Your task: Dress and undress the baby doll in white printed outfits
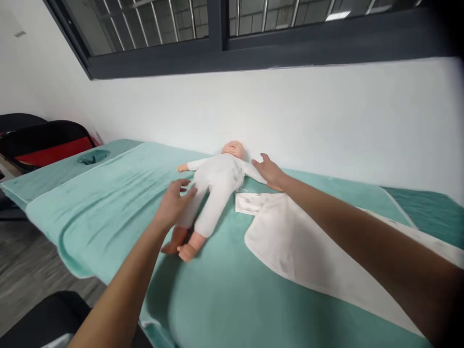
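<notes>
White-clad doll, splayed, pinkish bare feet; left grip apart, right grip apart

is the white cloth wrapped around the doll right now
No, the white cloth lies spread on the green cover beside the doll, whose body and legs are unwrapped.

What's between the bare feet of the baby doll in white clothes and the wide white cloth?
Only the teal fabric sheet lies between the feet and the cloth, in the head view.
</notes>
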Tool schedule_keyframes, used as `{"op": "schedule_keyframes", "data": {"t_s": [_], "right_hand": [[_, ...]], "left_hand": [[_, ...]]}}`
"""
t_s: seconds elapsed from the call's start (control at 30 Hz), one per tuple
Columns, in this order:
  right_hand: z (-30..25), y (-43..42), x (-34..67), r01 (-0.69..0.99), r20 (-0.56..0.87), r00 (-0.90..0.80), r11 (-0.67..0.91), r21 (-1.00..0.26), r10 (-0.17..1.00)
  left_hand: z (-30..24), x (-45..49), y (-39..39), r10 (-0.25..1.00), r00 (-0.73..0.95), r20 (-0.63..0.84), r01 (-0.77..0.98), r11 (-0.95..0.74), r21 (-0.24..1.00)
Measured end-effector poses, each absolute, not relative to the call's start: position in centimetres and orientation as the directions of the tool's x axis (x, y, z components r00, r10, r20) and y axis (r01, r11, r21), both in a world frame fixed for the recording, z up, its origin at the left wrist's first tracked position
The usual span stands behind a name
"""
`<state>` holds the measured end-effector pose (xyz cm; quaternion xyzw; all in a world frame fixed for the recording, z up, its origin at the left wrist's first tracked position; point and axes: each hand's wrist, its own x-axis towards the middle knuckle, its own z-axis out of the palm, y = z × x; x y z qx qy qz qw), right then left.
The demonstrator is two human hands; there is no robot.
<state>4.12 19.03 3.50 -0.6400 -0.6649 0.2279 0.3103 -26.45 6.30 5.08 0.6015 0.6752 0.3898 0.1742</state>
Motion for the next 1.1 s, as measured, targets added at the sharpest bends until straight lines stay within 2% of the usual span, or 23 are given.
{"op": "schedule_keyframes", "data": {"t_s": [0.07,0.13,0.2,0.3,0.5,0.63,0.77,0.9,1.1], "right_hand": [[3.6,22.2,2.5,0.692,0.088,0.009,0.058,-0.720,0.996],[3.6,24.5,1.5,0.669,0.067,-0.011,0.057,-0.741,0.998],[3.5,25.9,0.7,0.650,0.049,-0.043,0.065,-0.757,0.998],[3.9,26.6,0.1,0.635,0.021,-0.092,0.074,-0.769,0.996],[7.1,23.7,3.1,0.657,-0.045,-0.120,0.045,-0.752,0.992],[10.2,19.7,10.0,0.712,-0.083,-0.056,-0.019,-0.702,0.995],[11.9,14.7,18.8,0.772,-0.057,0.022,-0.053,-0.633,0.998],[10.7,9.8,26.2,0.815,-0.046,0.099,-0.108,-0.570,0.994],[6.2,6.0,29.2,0.796,-0.035,0.138,-0.132,-0.590,0.990]], "left_hand": [[3.8,-28.0,9.1,0.985,-0.173,-0.015,0.472,0.097,0.876],[2.8,-28.6,11.1,0.983,-0.027,-0.183,0.252,0.184,0.950],[2.1,-28.3,12.5,0.960,0.119,-0.252,0.073,0.245,0.967],[1.8,-27.1,13.1,0.932,0.198,-0.304,-0.085,0.326,0.942],[3.8,-22.4,10.2,0.928,0.250,-0.276,-0.184,0.325,0.928],[5.6,-16.4,6.4,0.936,0.300,-0.184,-0.242,0.261,0.934],[6.0,-8.8,1.8,0.912,0.393,-0.114,-0.316,0.251,0.915],[4.5,-2.2,-2.5,0.870,0.481,-0.106,-0.321,0.288,0.902],[1.6,2.2,-5.5,0.864,0.478,-0.161,-0.250,0.309,0.917]]}}
